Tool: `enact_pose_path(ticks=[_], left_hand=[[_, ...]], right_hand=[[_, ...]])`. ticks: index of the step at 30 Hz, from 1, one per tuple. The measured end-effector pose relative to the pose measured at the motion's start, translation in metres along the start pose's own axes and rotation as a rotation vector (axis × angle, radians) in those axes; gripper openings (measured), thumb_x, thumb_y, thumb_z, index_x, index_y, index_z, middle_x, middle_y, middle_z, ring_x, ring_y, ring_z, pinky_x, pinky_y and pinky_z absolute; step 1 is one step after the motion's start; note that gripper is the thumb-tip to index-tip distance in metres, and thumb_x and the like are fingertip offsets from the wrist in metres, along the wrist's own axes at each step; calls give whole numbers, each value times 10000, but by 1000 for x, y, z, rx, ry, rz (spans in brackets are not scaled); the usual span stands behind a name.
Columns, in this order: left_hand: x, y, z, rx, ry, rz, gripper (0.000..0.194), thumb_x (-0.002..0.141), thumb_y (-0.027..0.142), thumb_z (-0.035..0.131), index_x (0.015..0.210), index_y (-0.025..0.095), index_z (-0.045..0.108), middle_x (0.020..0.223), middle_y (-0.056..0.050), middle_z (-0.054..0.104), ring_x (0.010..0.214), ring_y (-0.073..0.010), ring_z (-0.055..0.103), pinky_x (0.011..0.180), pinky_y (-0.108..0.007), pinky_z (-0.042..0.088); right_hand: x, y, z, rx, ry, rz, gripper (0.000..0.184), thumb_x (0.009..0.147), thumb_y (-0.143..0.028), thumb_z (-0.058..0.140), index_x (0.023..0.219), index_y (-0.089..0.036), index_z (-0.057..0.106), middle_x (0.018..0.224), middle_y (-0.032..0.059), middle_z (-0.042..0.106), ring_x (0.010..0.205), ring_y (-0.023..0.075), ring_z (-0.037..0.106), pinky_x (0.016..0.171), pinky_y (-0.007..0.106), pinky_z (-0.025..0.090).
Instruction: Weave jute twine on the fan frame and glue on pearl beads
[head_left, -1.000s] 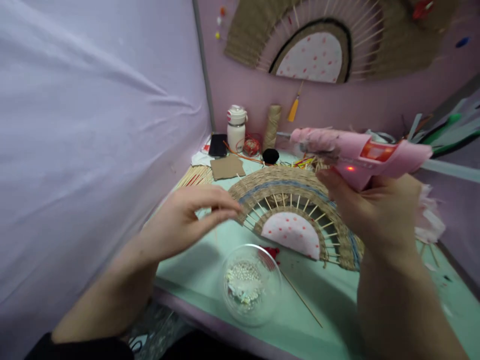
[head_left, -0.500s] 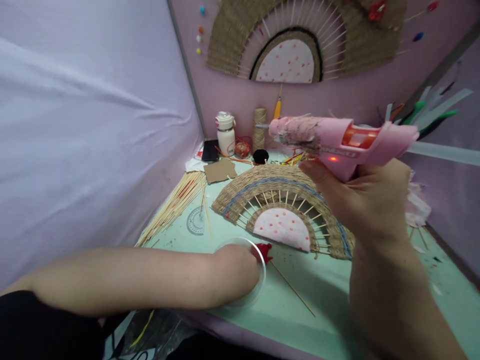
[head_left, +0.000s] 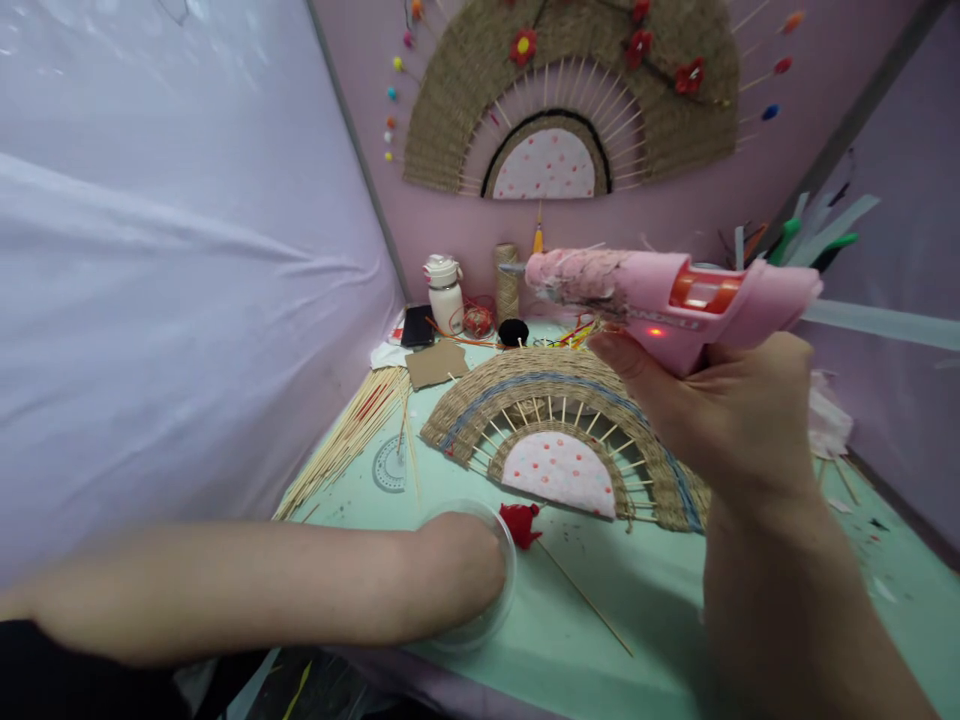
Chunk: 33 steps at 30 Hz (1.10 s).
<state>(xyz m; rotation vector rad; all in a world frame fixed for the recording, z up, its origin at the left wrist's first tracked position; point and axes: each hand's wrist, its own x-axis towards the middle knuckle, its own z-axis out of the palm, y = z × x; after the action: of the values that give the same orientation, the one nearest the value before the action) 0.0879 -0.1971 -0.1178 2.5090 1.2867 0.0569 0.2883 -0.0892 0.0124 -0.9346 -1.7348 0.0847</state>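
A pink hot glue gun [head_left: 645, 300] is in my right hand [head_left: 720, 410], held up above the table with its nozzle pointing left and a red light lit. My left hand [head_left: 457, 570] reaches down inside a clear round plastic tub [head_left: 511, 585] near the front edge; its fingers are hidden. Just right of the tub lies a red flower [head_left: 517, 524], with a thin stick [head_left: 589, 600] running from it toward the front. Behind these lies a woven straw fan [head_left: 540, 385] with a blue band and a spotted white half-round centre [head_left: 555, 468].
Many thin bamboo sticks [head_left: 345, 440] lie at the left beside a protractor [head_left: 388, 463] and a cardboard piece [head_left: 436, 365]. A white bottle [head_left: 445, 295] and a twine spool [head_left: 507, 285] stand at the back. A decorated fan [head_left: 442, 125] hangs on the wall.
The view has tilted up, showing more of the hanging fan and its red flowers. My left hand stays in the tub, and my right hand still holds the glue gun up.
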Motion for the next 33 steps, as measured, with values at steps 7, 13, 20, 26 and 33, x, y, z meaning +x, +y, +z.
enact_pose_path(ticks=[7, 13, 20, 26, 33], left_hand=[[0, 18, -56, 375, -281, 87, 186, 646, 21, 570, 630, 178, 669, 584, -78, 675, 490, -207, 585, 445, -305, 394], [-8, 26, -87, 339, -225, 107, 178, 725, 37, 512, 660, 160, 622, 584, -45, 640, 447, -164, 556, 427, -275, 357], [-38, 12, -143, -395, 46, -166, 160, 800, 130, 521, 816, 202, 663, 763, -10, 670, 676, -123, 603, 623, -213, 460], [-49, -71, -127, -1430, 714, -520, 67, 717, 70, 633, 741, 132, 649, 685, -18, 630, 533, -37, 527, 512, -112, 450], [-16, -126, -77, -2121, 824, -526, 164, 807, -44, 468, 825, 79, 576, 742, -35, 561, 570, -19, 534, 516, -70, 457]], right_hand=[[0, -3, 1, 35, -18, -2, 179, 774, -386, 658, 754, -209, 673, 610, -2, 617, 554, 174, 563, 547, 314, 442], [-2, -4, 5, 32, -40, -6, 146, 767, -360, 666, 764, -215, 681, 594, -15, 601, 539, 165, 560, 514, 291, 430], [-3, 2, 2, -11, -19, 3, 232, 778, -432, 636, 753, -205, 673, 570, -4, 579, 511, 159, 517, 497, 292, 392], [-3, 0, 9, 19, -84, 16, 184, 782, -376, 639, 782, -197, 680, 591, 5, 597, 541, 177, 547, 523, 310, 421], [-6, 1, 27, -16, -245, 13, 210, 800, -347, 625, 934, -208, 705, 649, 12, 613, 577, 188, 570, 513, 302, 429]])
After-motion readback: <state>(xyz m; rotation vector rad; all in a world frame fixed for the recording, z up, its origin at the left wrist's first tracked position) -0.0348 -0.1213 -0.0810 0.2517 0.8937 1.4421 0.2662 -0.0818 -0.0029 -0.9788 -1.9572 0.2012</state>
